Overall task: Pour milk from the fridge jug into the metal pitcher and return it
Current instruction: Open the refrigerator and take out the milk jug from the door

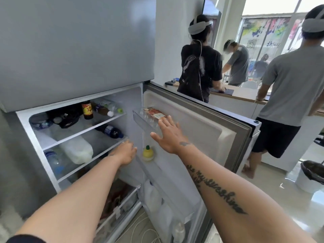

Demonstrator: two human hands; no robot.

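Inside the open fridge (98,130), two empty hands, left (125,152) and right (168,135), spread near two milk jugs (152,197).

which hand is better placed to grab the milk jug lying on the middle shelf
Left. The left hand is at the front edge of the shelf beside the milk jug, while the right hand, open, rests against the fridge door, farther away.
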